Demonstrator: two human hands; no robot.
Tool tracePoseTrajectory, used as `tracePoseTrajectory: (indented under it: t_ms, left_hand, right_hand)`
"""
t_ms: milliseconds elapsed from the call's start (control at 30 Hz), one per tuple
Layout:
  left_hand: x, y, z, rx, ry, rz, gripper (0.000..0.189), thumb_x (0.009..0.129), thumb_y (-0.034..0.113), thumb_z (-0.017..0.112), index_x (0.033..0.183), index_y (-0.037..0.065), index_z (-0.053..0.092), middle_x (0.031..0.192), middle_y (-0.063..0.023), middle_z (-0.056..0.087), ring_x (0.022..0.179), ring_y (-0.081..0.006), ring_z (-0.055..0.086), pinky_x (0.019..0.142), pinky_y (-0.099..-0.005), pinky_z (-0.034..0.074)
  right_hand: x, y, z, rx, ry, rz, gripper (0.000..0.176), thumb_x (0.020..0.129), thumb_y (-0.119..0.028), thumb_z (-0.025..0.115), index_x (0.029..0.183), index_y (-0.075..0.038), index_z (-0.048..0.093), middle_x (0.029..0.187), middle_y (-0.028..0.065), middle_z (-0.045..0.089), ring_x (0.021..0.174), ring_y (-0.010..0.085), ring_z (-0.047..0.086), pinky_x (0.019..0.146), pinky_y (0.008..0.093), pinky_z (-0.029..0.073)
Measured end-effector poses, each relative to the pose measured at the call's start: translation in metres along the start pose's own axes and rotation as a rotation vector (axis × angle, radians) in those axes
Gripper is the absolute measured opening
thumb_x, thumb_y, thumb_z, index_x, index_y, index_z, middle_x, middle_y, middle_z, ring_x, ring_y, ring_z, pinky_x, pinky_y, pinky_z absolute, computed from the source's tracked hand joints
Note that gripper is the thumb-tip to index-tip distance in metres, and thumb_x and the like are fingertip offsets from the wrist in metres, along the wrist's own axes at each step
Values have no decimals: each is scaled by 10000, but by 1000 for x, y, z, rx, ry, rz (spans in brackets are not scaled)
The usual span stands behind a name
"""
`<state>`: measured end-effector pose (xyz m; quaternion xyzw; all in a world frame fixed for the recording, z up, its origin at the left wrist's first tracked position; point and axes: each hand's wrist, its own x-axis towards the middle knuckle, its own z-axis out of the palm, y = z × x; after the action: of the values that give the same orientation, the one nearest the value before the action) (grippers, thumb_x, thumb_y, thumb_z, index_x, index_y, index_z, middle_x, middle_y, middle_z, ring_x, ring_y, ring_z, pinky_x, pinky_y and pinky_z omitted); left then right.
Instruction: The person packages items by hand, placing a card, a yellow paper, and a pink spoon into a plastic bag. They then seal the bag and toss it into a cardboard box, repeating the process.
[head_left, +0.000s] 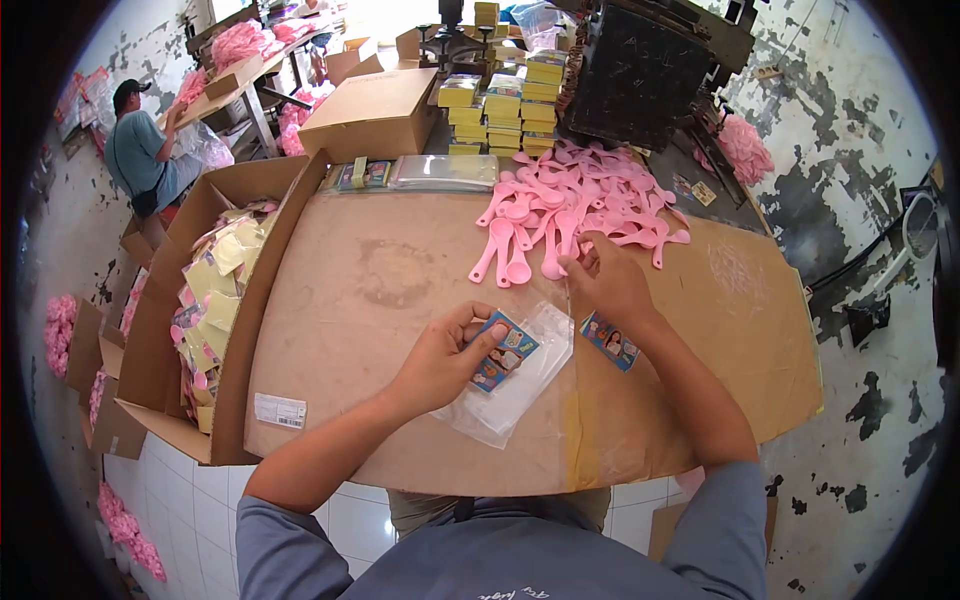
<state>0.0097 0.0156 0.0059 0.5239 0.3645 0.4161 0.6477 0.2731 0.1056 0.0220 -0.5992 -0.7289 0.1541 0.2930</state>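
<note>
My left hand (460, 350) is closed on a small blue printed card (505, 352), thumb on top, above the table's middle. Beneath it lie clear plastic bags (545, 345), partly covered by the hand and card. My right hand (612, 285) is at the near edge of a heap of pink plastic spoons (600, 190), its fingers bent around part of a pink spoon (566, 228). Another stack of blue printed cards (612, 342) lies under my right forearm.
An open carton (275, 330) at the left holds many packed cards and spoons. Behind the table's bare cardboard top (340, 290) stand a closed box (365, 110), stacked yellow-edged cards (503, 105) and a dark machine (635, 75). Another person (145, 150) sits at far left.
</note>
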Motion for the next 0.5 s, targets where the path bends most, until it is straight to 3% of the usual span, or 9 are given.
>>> tracePoseTrajectory:
  t_ms: [67,167,267,367,500]
  left_hand:
    - [1,-2,-1,-7,-10,-8,215,1076,175,604,1202,3,582,973,-61,765,816,-51,688,692,-232,554]
    - [3,-2,-5,4,-18,-11,209,1077,178,603,1192,5,589,966,-59,764,810,-49,688,688,-229,550]
    - [4,2,-7,26,-6,2,204,1072,179,611,1166,-2,605,957,-56,763,798,-45,682,680,-226,544]
    - [1,5,-4,0,18,22,207,1064,175,626,1159,-10,618,956,-54,764,793,-40,674,677,-225,540]
    - [1,4,0,12,46,72,202,1062,172,629,1164,-2,620,968,-45,763,805,-37,675,692,-217,549]
  right_hand:
    - [7,14,11,-92,41,-82,454,911,-304,730,1258,-19,662,886,140,706,783,272,696,723,418,533]
    - [6,18,10,-23,37,-37,389,906,-230,719,1218,-3,677,909,152,684,790,266,677,726,412,523]
    - [-1,11,-7,93,146,-146,304,918,-155,685,1166,22,692,911,138,646,789,246,637,735,382,511]
    - [-19,-6,-42,127,-150,-294,249,923,-81,643,1136,30,707,897,112,598,779,220,585,725,355,490]
    - [-47,-11,-48,262,-255,-414,270,917,-45,623,1164,2,722,888,95,556,786,197,560,707,335,469]
